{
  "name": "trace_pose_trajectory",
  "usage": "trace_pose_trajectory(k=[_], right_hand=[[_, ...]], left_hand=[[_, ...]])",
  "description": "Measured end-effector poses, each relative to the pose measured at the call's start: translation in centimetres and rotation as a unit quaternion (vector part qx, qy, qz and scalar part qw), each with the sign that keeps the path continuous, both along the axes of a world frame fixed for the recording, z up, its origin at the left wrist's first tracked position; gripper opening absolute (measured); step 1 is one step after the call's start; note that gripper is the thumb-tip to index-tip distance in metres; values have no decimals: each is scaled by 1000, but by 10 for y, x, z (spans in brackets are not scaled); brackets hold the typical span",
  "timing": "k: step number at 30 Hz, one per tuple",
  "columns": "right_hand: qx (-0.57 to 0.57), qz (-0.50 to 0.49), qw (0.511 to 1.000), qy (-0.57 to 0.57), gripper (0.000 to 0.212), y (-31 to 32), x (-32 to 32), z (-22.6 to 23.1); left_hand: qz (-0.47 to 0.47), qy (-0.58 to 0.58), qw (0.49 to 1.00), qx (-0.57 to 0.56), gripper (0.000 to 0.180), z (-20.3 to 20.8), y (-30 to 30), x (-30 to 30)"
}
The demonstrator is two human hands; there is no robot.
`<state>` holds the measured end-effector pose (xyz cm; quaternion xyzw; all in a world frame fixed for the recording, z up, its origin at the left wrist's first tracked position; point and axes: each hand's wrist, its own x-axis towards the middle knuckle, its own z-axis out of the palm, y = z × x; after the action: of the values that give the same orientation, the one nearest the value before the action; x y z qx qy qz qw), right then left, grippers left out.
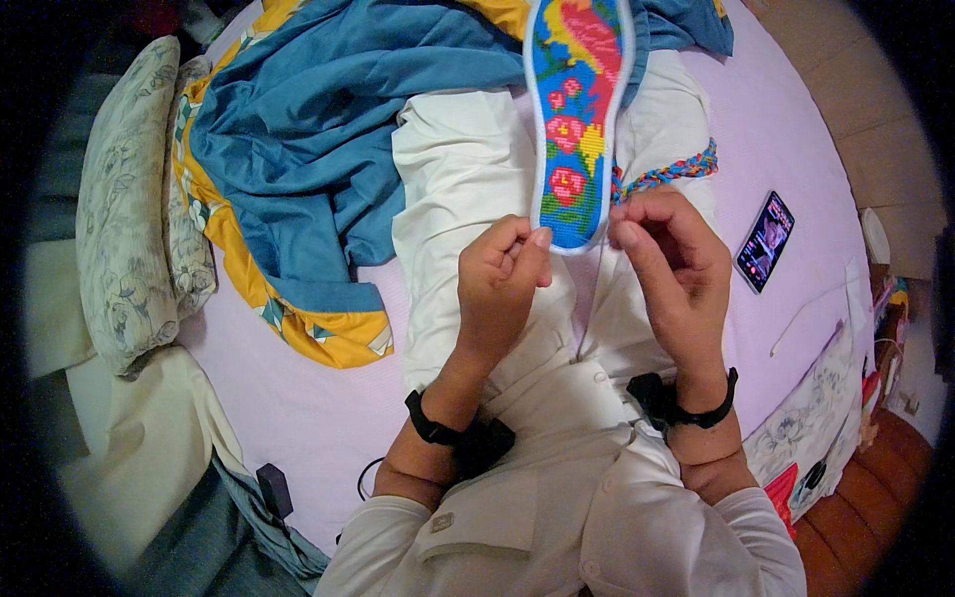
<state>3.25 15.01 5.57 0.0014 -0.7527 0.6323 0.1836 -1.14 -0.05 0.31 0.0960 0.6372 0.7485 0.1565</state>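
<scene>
An embroidered insole with a white edge, red and pink flowers, yellow patches and a blue ground lies lengthwise over my legs, its rounded heel end toward me. My left hand is closed on the left side of that heel end, thumb on top. At the heel's right edge my right hand holds thumb and forefinger pinched together. Whatever is between those fingertips is too small to make out. From beside the insole, just above my right fingers, a braid of multicoloured thread runs to the right across my white trousers.
A phone with a lit screen lies on the pink bed sheet to my right. Blue fabric with yellow trim is heaped at the far left. Beyond it is a floral pillow. A small black object rests at the near left.
</scene>
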Motion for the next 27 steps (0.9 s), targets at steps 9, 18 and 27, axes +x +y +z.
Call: trace_pose_trajectory(k=[9,18,27], right_hand=[[295,-44,952,72,32,-10,-3,-13],[299,-46,951,69,31,-12,-3,-12],[336,-47,939,61,30,-14,-3,-12]], left_hand=[[11,-7,1000,13,8,3,1,1],[3,15,1000,8,7,2,0,2],[15,31,999,-8,9,3,1,2]])
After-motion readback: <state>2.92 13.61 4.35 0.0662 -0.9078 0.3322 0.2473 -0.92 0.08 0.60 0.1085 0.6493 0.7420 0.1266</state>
